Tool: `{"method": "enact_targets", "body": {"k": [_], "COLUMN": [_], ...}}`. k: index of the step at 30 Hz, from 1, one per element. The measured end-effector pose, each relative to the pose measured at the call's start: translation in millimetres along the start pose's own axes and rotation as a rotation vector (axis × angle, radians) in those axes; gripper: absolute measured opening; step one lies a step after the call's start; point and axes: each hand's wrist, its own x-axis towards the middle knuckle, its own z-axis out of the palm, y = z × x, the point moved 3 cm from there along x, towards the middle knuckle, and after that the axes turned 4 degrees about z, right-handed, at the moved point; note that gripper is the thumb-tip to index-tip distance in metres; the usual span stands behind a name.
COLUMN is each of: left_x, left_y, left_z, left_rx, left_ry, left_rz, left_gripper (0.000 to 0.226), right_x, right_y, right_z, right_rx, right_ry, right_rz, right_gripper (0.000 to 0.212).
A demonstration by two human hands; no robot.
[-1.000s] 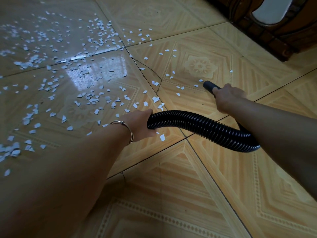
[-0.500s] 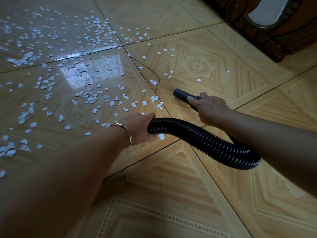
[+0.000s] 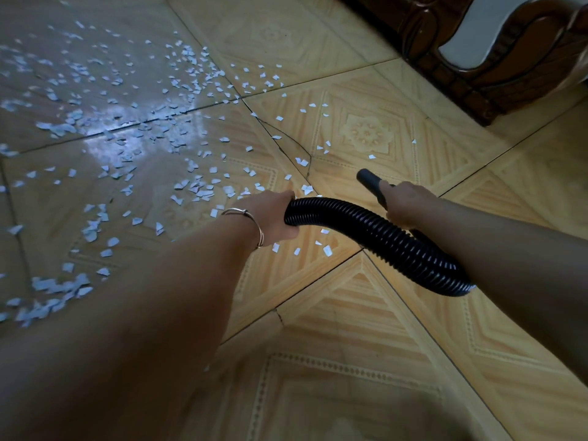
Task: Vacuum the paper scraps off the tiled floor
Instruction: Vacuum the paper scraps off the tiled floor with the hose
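A black ribbed vacuum hose point(image 3: 378, 233) arcs low over the tan patterned tiled floor point(image 3: 366, 316). My left hand point(image 3: 273, 218), with a thin bracelet at the wrist, grips the hose at its left end. My right hand point(image 3: 405, 202) grips the smooth black nozzle tube point(image 3: 366, 179), whose open tip points up and left just above the tiles. Several white paper scraps point(image 3: 197, 186) lie scattered thickly to the left and far left. A few paper scraps point(image 3: 327, 250) lie under the hose, and a sparse few sit ahead of the nozzle tip.
A dark carved wooden furniture base point(image 3: 477, 58) stands at the top right. A crack runs across a tile just left of the nozzle. Bright glare reflects off the floor at the left.
The nozzle swept left and back toward me, then came a little to the right again. Scraps that lay near its path by the crack are gone. Both hands kept their grips.
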Motion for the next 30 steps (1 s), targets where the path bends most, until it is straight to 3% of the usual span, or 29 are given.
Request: {"method": "enact_targets", "body": {"k": [3,15,22,27,30], "left_x": [12.1,74.2,96.3,100.4,101.3], "left_y": [-0.1,-9.4,-8.8,-9.1,-6.0], "left_z": [-7.2,6.7,16.1,22.7,23.4], "left_rx": [-0.026,-0.027,-0.007,-0.004,-0.004], "left_ry": [0.037,0.045,0.033,0.02,0.018], "left_rz": [-0.004,-0.141,-0.165,-0.162,-0.16], "left_gripper": [0.022,0.024,0.026,0.019,0.018], "right_x": [7.8,96.1,120.4,110.7,108.4], "right_y": [8.5,20.5,29.6,31.6,30.1], "right_z": [-4.1,6.6,11.9,18.1,15.0], "right_rx": [0.014,0.188,0.236,0.177,0.174], "right_ry": [0.008,0.007,0.085,0.096,0.09], "right_rz": [0.039,0.115,0.124,0.062,0.021], "right_gripper": [0.041,0.031,0.044,0.044,0.03]}}
